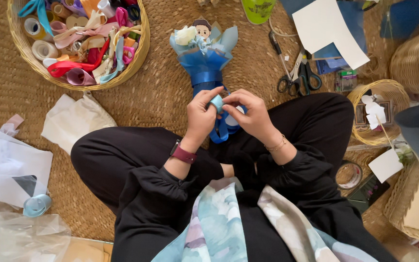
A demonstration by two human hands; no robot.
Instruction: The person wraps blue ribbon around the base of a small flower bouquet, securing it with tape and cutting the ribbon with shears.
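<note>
I sit cross-legged on a woven mat. My left hand (201, 115) and my right hand (251, 114) meet in front of me, both pinching a small roll of light blue ribbon (217, 103). A loop of darker blue ribbon (220, 131) hangs below my fingers. Just beyond my hands lies a small blue paper bouquet (203, 57) with a white flower and a little doll figure on top, tied with a blue band.
A round basket of mixed ribbon rolls (78, 36) sits far left. Scissors (300, 77) lie to the right, near white and blue paper sheets (330, 29). Wicker baskets (379, 111) stand at the right, with a tape roll (349, 175). White cloth (73, 119) and plastic wrap (10, 165) lie left.
</note>
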